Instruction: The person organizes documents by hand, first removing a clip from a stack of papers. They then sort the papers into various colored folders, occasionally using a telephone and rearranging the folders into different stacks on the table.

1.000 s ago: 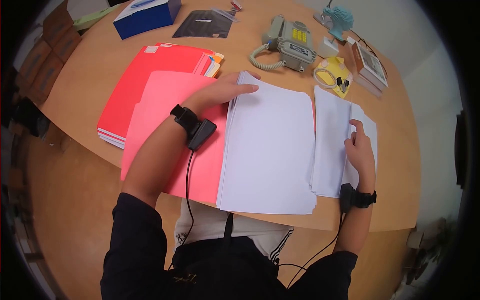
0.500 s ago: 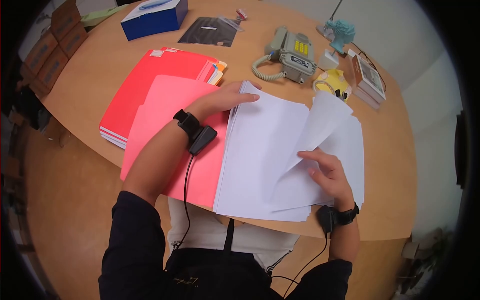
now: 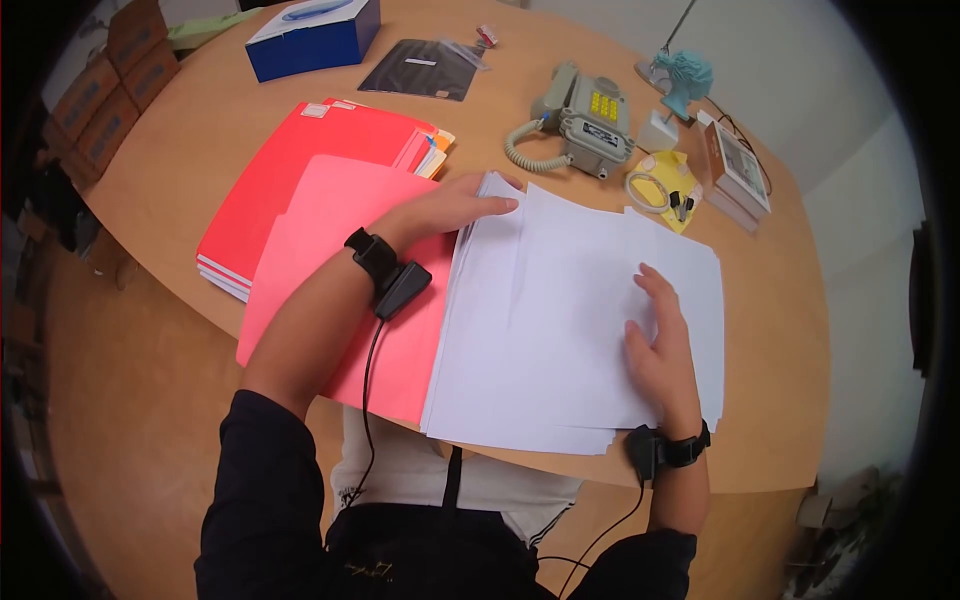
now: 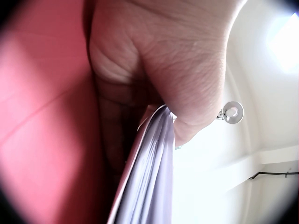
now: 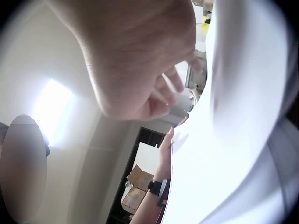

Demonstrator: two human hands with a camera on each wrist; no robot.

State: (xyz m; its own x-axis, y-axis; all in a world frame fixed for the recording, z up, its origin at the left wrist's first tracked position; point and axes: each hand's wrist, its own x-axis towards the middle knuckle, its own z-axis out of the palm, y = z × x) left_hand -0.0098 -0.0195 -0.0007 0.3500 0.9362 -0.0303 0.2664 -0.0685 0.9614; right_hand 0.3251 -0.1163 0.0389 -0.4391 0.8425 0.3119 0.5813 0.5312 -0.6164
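Observation:
A thick stack of white paper [image 3: 480, 360] lies open like a book across a pink folder [image 3: 345, 205] at the table's front edge. My left hand [image 3: 455, 205] grips its far left corner, thumb on top. In the left wrist view, the bunched sheets [image 4: 152, 168] stick out between thumb and fingers. A turned sheet [image 3: 570, 280] spreads over the left part, slightly bowed. Over the right-hand pages [image 3: 690, 265], my right hand [image 3: 662, 360] hovers close with fingers spread and relaxed, holding nothing.
Red folders [image 3: 300, 180] are piled on the left. Farther back are a blue box [image 3: 315, 45], a black folder [image 3: 420, 70] and a grey corded phone [image 3: 590, 120]. To the right sit a yellow item [image 3: 665, 175], a small teal fan [image 3: 685, 80] and books [image 3: 735, 175].
My right hand has swept left from the right-hand pages, turning a sheet over onto the left part, then let it go and moved slightly back right. The left hand keeps its grip.

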